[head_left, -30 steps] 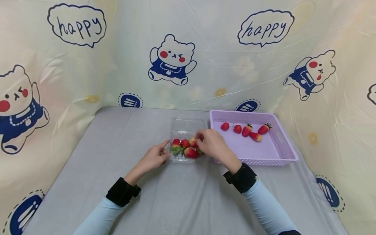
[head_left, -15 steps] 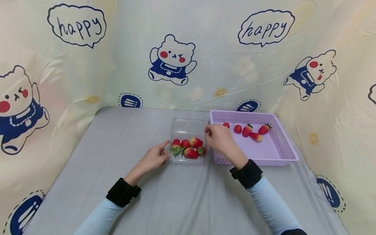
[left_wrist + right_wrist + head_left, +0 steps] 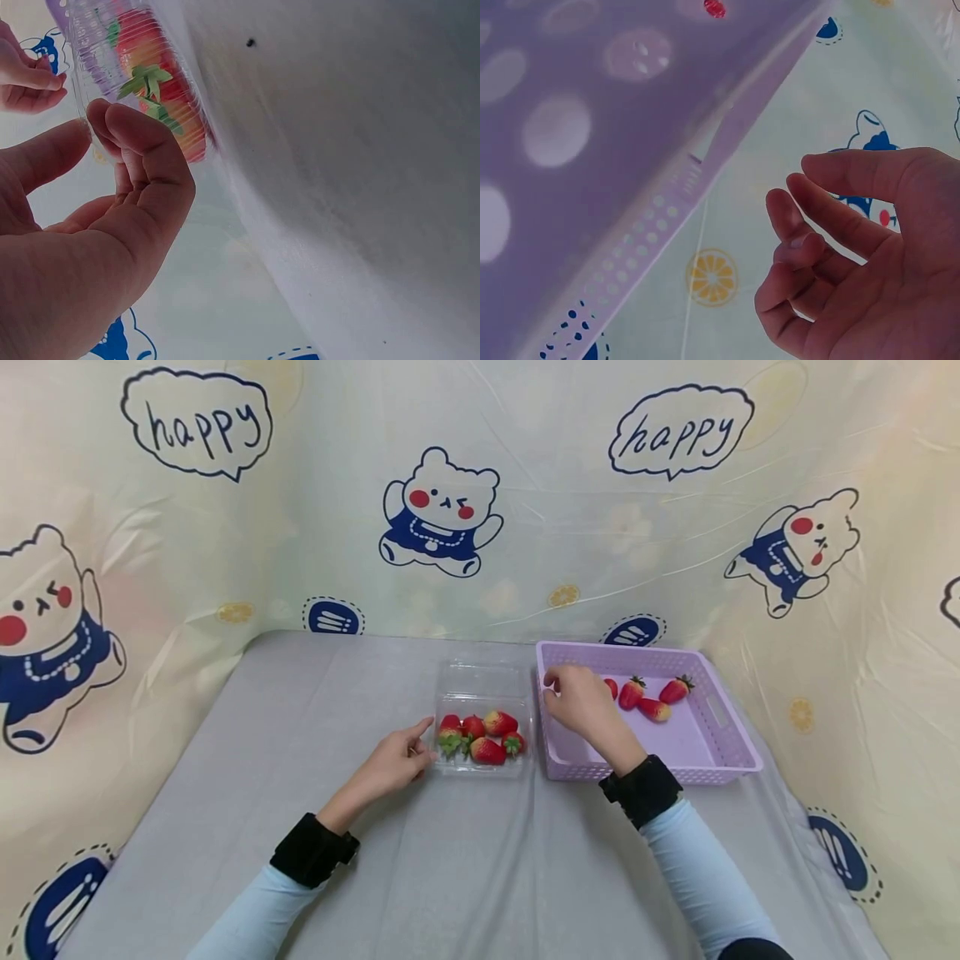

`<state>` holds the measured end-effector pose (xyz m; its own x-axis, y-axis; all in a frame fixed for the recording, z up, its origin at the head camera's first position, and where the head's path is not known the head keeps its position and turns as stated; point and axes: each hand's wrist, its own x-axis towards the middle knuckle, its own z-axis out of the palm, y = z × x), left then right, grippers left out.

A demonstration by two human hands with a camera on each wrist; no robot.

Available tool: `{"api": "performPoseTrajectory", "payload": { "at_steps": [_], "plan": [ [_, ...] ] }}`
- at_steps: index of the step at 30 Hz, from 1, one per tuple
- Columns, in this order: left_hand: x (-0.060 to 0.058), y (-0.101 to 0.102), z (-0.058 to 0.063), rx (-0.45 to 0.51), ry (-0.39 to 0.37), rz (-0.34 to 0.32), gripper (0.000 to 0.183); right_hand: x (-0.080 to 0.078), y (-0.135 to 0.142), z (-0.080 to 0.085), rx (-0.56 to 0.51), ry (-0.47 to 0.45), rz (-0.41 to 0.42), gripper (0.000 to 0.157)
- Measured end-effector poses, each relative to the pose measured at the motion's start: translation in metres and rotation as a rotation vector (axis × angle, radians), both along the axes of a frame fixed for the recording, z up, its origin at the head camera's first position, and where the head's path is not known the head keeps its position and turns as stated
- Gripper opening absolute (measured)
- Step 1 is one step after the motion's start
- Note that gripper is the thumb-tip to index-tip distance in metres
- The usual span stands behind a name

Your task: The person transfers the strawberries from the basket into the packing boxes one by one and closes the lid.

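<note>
Fruit [image 3: 632,694] apparently remains to pack: your right hand [image 3: 585,702], fingers loose and empty, has reached the purple basket [image 3: 678,740], while your left hand [image 3: 388,765] pinches the clear box [image 3: 483,679].

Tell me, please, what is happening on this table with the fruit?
A person's left hand touches the clear box, whose lid is open. Strawberries sit in the box. The right hand holds nothing and hovers over the left side of the purple basket, where more red fruit lies.
</note>
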<state>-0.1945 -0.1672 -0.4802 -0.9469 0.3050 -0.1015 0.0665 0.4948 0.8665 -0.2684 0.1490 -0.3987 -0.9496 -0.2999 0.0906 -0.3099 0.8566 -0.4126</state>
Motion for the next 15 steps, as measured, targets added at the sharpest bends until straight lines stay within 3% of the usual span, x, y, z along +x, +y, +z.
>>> {"api": "performPoseTrajectory", "payload": {
  "at_steps": [15],
  "plan": [
    [0.000, 0.001, 0.003, -0.006, -0.005, -0.004, 0.068, -0.018, 0.018, -0.001, 0.016, -0.046, -0.031, 0.025]
  ]
}}
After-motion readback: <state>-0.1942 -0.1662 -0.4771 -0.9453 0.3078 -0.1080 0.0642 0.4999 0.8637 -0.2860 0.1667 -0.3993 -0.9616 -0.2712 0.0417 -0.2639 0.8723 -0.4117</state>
